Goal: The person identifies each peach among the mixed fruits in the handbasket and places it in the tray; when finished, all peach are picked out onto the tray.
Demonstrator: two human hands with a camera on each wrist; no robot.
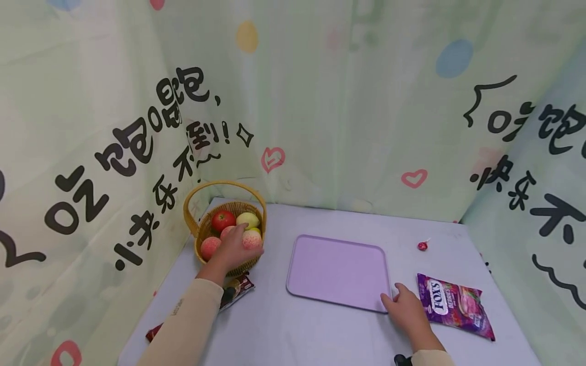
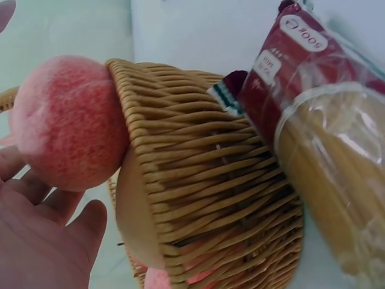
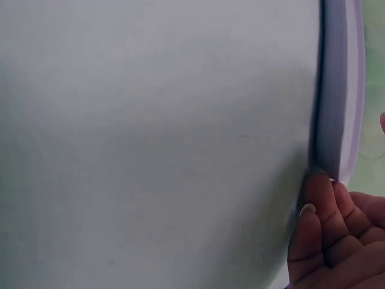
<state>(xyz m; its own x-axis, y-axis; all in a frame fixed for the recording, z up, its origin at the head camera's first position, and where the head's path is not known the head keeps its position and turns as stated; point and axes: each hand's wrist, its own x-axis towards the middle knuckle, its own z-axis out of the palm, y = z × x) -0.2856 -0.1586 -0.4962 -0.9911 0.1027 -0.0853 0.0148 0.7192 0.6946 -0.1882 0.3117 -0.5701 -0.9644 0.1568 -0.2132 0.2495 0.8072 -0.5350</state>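
Observation:
In the head view my left hand (image 1: 235,248) reaches over a wicker basket (image 1: 188,213) of fruit at the back left. Its fingers lie among the peaches, touching a pink-red peach (image 2: 72,123) at the rim in the left wrist view; the thumb stands off it. A red apple (image 1: 223,219) and a pale yellow-green fruit (image 1: 247,219) sit behind the fingers. My right hand (image 1: 409,310) is at the near right corner of a flat lilac tray (image 1: 339,272), its fingertips (image 3: 319,189) touching the tray's edge, with thumb and forefinger apart.
A pack of long pasta (image 2: 331,156) lies against the basket, partly under my left forearm in the head view. To the right of the tray are a purple Fox's candy bag (image 1: 455,306) and, farther back, a small red lollipop (image 1: 422,246). Printed curtains (image 1: 343,127) enclose the table.

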